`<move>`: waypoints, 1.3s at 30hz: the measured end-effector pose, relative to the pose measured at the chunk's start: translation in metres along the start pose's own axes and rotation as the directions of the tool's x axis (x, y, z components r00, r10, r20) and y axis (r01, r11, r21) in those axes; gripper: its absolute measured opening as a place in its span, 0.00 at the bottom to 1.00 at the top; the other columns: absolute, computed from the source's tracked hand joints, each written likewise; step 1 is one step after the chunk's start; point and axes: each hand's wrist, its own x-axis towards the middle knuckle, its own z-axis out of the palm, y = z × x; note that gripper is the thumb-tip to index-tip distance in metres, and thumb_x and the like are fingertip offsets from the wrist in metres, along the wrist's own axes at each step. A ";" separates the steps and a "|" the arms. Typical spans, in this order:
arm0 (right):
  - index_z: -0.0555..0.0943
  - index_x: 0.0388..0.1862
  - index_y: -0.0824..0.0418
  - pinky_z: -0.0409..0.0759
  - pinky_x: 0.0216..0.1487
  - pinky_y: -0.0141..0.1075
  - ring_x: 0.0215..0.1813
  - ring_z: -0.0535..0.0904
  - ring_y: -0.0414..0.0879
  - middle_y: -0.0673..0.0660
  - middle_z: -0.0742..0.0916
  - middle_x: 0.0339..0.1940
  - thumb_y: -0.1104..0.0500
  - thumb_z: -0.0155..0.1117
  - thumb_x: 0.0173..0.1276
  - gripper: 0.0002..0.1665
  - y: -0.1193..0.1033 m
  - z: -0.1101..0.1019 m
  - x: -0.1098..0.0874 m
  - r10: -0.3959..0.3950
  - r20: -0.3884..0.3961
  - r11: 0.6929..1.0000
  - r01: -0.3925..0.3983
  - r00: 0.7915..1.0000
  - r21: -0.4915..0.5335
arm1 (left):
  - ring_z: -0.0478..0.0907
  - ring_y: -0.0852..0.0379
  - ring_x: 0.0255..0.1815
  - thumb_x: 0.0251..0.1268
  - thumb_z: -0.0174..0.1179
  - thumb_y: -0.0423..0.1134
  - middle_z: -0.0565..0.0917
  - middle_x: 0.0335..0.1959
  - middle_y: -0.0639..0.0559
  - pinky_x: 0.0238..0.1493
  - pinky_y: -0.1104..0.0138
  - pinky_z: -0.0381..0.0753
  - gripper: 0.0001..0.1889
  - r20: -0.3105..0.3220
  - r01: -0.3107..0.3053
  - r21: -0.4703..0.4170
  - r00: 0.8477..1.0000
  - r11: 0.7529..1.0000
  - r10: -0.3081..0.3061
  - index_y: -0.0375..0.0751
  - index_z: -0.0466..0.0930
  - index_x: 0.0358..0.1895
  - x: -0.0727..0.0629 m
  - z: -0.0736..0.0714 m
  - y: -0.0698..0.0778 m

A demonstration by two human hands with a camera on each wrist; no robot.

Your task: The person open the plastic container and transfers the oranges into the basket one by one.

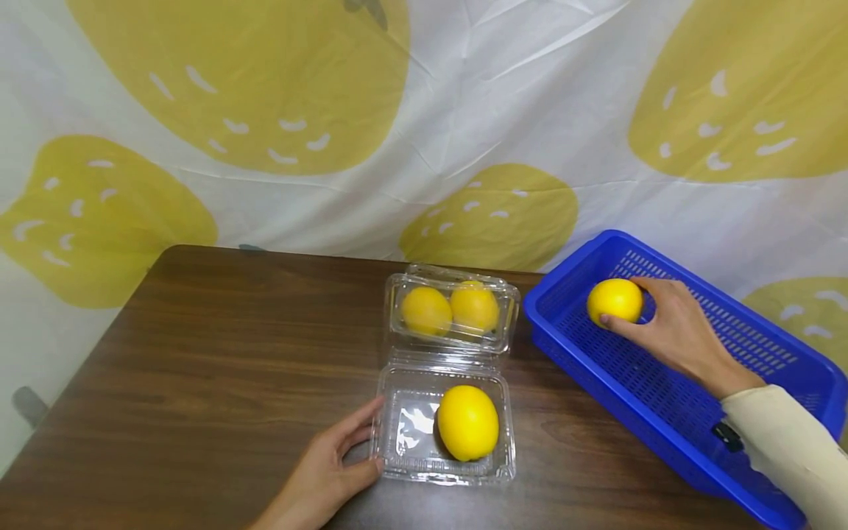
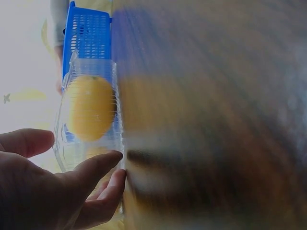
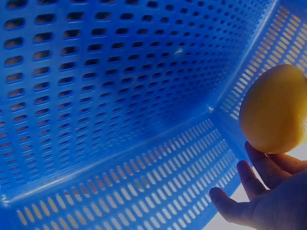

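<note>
My right hand (image 1: 676,331) pinches a yellow lemon (image 1: 615,302) between thumb and fingers, over the far left end of the blue basket (image 1: 563,361). In the right wrist view that lemon (image 3: 274,109) sits at the fingertips, near the basket wall. An open clear plastic clamshell box (image 1: 411,379) lies on the table, with one lemon (image 1: 467,423) on the right side of its near half. My left hand (image 1: 327,464) touches the left edge of this box. In the left wrist view the left hand (image 2: 72,187) has its fingers fairly straight alongside the clear wall.
Two lemons show through clear plastic (image 1: 450,309) behind the near half, by the raised lid. A brown wooden table (image 1: 218,383) supports everything. Behind it hangs a white cloth (image 1: 450,96) with large yellow fruit prints. A small black object (image 1: 727,436) is at the right sleeve.
</note>
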 end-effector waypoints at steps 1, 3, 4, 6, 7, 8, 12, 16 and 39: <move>0.77 0.69 0.80 0.72 0.59 0.71 0.62 0.75 0.77 0.82 0.84 0.60 0.47 0.81 0.66 0.46 0.002 0.000 0.000 0.002 0.003 1.000 -0.002 1.000 -0.001 | 0.71 0.26 0.77 0.67 0.68 0.26 0.67 0.81 0.24 0.61 0.72 0.83 0.42 0.001 -0.002 0.001 1.000 1.000 0.002 0.27 0.62 0.84 0.000 0.000 0.000; 0.76 0.69 0.80 0.72 0.59 0.72 0.62 0.75 0.77 0.82 0.84 0.60 0.47 0.81 0.67 0.47 0.005 0.001 -0.001 0.006 0.006 1.000 -0.006 1.000 -0.005 | 0.71 0.26 0.77 0.67 0.68 0.26 0.67 0.81 0.23 0.61 0.72 0.83 0.42 0.002 -0.005 0.002 1.000 1.000 0.005 0.27 0.62 0.84 0.000 0.000 0.000; 0.76 0.70 0.80 0.72 0.58 0.72 0.62 0.74 0.77 0.82 0.83 0.61 0.47 0.81 0.67 0.47 0.006 0.002 -0.001 0.009 0.010 1.000 -0.009 1.000 -0.007 | 0.71 0.26 0.77 0.67 0.68 0.26 0.67 0.81 0.23 0.61 0.72 0.83 0.42 0.002 -0.006 0.002 1.000 1.000 0.006 0.27 0.62 0.84 0.000 0.000 0.000; 0.76 0.70 0.80 0.73 0.56 0.71 0.61 0.75 0.77 0.82 0.83 0.61 0.46 0.80 0.68 0.47 0.008 0.003 -0.001 0.012 0.015 1.000 -0.012 1.000 -0.010 | 0.70 0.26 0.77 0.67 0.68 0.26 0.66 0.81 0.23 0.61 0.72 0.83 0.42 0.002 -0.007 0.004 1.000 1.000 0.007 0.27 0.62 0.84 0.000 -0.001 0.000; 0.76 0.70 0.80 0.73 0.55 0.70 0.60 0.75 0.76 0.82 0.84 0.60 0.46 0.80 0.68 0.47 0.009 0.003 -0.001 0.014 0.019 1.000 -0.013 1.000 -0.012 | 0.70 0.26 0.77 0.67 0.68 0.26 0.66 0.82 0.23 0.61 0.72 0.84 0.42 0.001 -0.005 0.003 1.000 1.000 0.005 0.27 0.62 0.84 0.000 -0.001 0.000; 0.76 0.70 0.80 0.74 0.54 0.69 0.59 0.75 0.75 0.82 0.84 0.60 0.46 0.80 0.68 0.47 0.009 0.004 -0.001 0.017 0.025 1.000 -0.017 1.000 -0.014 | 0.70 0.26 0.77 0.67 0.68 0.26 0.66 0.82 0.24 0.61 0.72 0.84 0.42 0.000 -0.002 0.003 1.000 1.000 0.002 0.27 0.62 0.84 0.000 -0.001 0.000; 0.78 0.69 0.79 0.75 0.50 0.67 0.58 0.76 0.74 0.80 0.85 0.59 0.45 0.80 0.68 0.46 0.011 0.006 -0.001 0.033 0.050 0.999 -0.032 0.998 -0.019 | 0.70 0.27 0.77 0.67 0.68 0.25 0.67 0.82 0.24 0.60 0.72 0.84 0.43 -0.003 0.005 0.000 1.000 1.000 -0.005 0.27 0.62 0.84 0.000 -0.001 0.000; 0.80 0.66 0.77 0.76 0.48 0.65 0.57 0.78 0.73 0.78 0.87 0.56 0.44 0.81 0.68 0.43 0.014 0.007 -0.001 0.026 0.064 0.999 -0.024 0.998 -0.030 | 0.70 0.26 0.77 0.67 0.68 0.26 0.69 0.79 0.23 0.60 0.72 0.84 0.43 0.001 0.004 0.002 1.000 1.000 -0.004 0.26 0.61 0.84 -0.001 -0.002 -0.001; 0.68 0.78 0.79 0.60 0.72 0.80 0.75 0.62 0.85 0.85 0.71 0.75 0.45 0.73 0.78 0.48 0.001 -0.014 -0.001 0.067 0.132 0.998 -0.068 0.989 0.004 | 0.70 0.26 0.77 0.67 0.68 0.27 0.69 0.79 0.22 0.60 0.72 0.84 0.43 0.018 -0.012 0.007 1.000 1.000 0.012 0.26 0.60 0.85 -0.001 -0.002 -0.002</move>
